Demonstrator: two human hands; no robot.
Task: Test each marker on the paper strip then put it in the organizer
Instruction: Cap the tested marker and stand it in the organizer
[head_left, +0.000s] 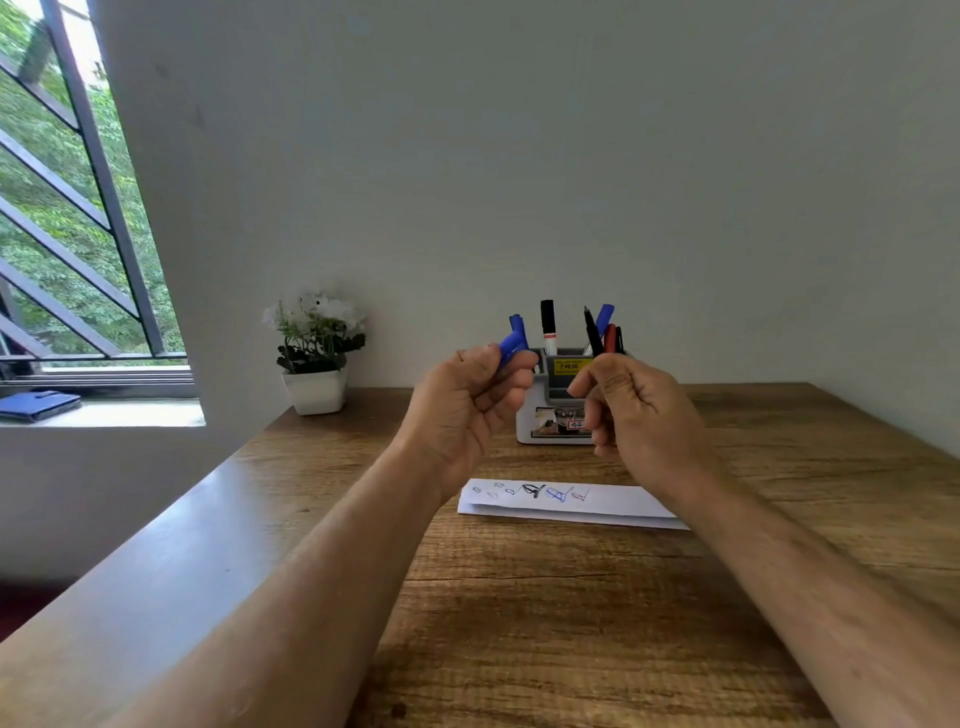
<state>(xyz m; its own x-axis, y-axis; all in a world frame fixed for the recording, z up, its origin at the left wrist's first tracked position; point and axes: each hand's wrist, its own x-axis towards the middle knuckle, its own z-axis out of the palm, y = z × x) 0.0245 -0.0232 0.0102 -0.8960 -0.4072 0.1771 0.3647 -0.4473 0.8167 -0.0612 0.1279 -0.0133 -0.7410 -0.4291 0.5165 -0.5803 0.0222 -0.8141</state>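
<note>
- looks like most of the job is done: the organizer (553, 415) at the back of the desk (519, 597) already has a bunch of markers standing in it, a black one (547, 325), a couple of blue ones, a red one (610, 338) and another dark one
- the paper strip (613, 501) lies flat in front of the organizer, and it's got a row of scribbles on it in black, blue and red, so I'd say those colours got tested
- left hand (462, 405) has its fingers curled round a blue cap (511, 347), pinched up near thumb and fingertips, held above the desk just left of the organizer
- right hand (634, 410) is curled into a loose fist right in front of the organizer; a thin black marker (592, 332) sticks up from it, so my guess is it's gripping that one, though the fingers hide the barrel
- what's left, I reckon: cap it (or test it first) and drop it in. No loose markers showing on the desk
</note>
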